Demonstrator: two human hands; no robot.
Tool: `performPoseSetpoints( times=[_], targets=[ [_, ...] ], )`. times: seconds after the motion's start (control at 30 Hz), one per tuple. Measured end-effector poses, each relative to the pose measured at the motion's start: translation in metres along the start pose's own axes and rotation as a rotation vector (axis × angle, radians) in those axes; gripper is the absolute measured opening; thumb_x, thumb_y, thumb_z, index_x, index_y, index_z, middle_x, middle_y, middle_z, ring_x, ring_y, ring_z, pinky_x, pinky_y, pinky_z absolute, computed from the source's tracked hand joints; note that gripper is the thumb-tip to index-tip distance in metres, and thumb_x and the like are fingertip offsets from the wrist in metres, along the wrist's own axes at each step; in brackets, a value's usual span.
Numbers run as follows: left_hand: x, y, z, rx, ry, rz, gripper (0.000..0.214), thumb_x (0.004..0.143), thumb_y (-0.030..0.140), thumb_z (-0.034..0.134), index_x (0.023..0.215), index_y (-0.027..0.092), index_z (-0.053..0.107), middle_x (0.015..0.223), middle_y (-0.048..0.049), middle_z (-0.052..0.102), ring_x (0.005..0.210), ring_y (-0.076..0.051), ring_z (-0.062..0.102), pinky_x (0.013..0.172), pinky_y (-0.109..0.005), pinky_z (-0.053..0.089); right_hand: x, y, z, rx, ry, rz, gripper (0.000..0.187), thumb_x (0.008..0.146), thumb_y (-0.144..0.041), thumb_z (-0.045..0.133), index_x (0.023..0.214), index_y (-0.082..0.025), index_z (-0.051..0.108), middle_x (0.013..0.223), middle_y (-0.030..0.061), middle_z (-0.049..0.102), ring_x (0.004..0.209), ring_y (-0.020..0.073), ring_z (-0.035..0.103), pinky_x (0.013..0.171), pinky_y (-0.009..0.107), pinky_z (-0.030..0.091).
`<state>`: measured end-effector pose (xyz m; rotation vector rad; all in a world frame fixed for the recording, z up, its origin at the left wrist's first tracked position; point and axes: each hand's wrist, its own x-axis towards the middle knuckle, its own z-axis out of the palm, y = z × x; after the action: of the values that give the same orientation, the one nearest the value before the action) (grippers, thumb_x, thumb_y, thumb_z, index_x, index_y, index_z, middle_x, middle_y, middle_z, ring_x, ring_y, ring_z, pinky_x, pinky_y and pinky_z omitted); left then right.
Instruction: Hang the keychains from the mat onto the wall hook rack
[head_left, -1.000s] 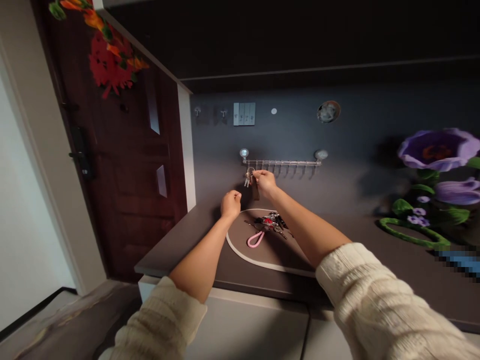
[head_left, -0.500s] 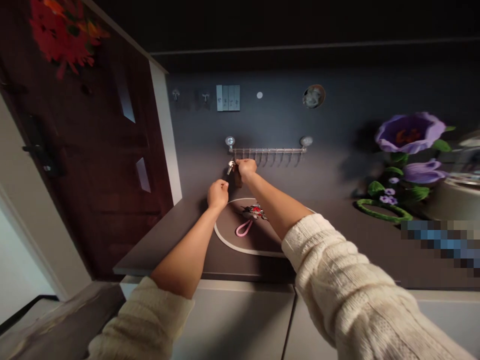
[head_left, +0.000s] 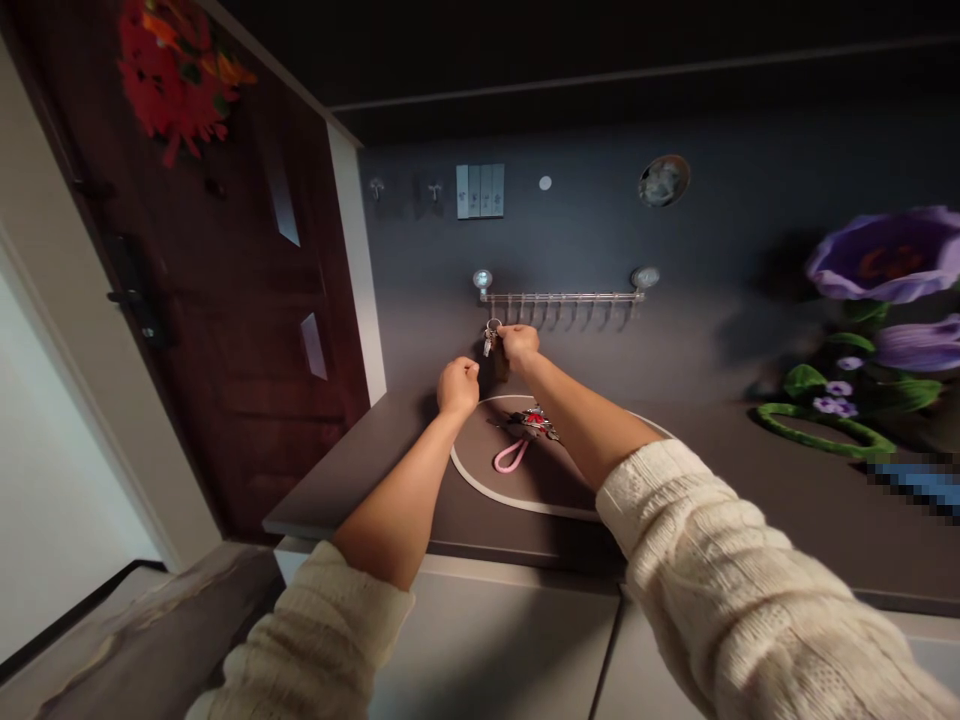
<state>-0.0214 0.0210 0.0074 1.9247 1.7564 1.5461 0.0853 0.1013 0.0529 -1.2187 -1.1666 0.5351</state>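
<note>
My right hand (head_left: 519, 346) is closed, pinching a bunch of keys by its ring just under the left end of the hook rail (head_left: 562, 297). Metal keys (head_left: 489, 346) dangle from the ring, and a dark brown tag-like piece (head_left: 501, 362) hangs below my fingers. Whether the ring is on a hook is too small to tell. Lower and to the left, my left hand (head_left: 458, 387) is closed, its fingertips turned away, so anything in it is hidden. Below the hands, another bunch of keys (head_left: 534, 421) with a pink loop strap (head_left: 511, 457) lies on a round mat (head_left: 517, 503).
The mat rests on a dark countertop (head_left: 337, 480) against a dark wall panel. Purple artificial flowers (head_left: 885, 260) stand at the right. A dark red door (head_left: 262, 330) is at the left. Two small hooks (head_left: 435, 190) and a switch panel (head_left: 480, 191) sit above the rail.
The view has shifted, so everything appears farther right. The keys at my right hand have swung from slanting to hanging downward, and their ring shows more clearly. My left hand keeps nearly the same pose.
</note>
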Motion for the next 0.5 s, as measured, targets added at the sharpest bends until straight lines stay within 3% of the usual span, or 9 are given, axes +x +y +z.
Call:
performPoseSetpoints(
  times=[0.27,0.5],
  targets=[
    [0.0,-0.002,0.001,-0.049,-0.031,0.02,0.016,0.08,0.021,0.047,0.079,0.016,0.062,0.08,-0.006,0.066,0.074,-0.014,0.059,0.071,-0.026,0.043,-0.003,0.0,-0.011,-0.004,-0.144,0.006,0.017,0.07,-0.03,0.06,0.066,-0.014,0.06,0.051,-0.0021,0.054,0.046,0.0065,0.046,0.052,0.019,0.042],
    [-0.006,0.005,0.0,-0.208,-0.183,0.043,0.015,0.077,0.019,0.05,0.082,0.012,0.063,0.08,-0.0056,0.066,0.071,-0.012,0.058,0.068,-0.023,0.044,-0.016,0.0,-0.043,-0.033,-0.246,-0.037,0.01,0.068,-0.022,0.062,0.072,-0.014,0.058,0.058,-0.0021,0.055,0.053,0.0059,0.047,0.059,0.02,0.043]
  ],
)
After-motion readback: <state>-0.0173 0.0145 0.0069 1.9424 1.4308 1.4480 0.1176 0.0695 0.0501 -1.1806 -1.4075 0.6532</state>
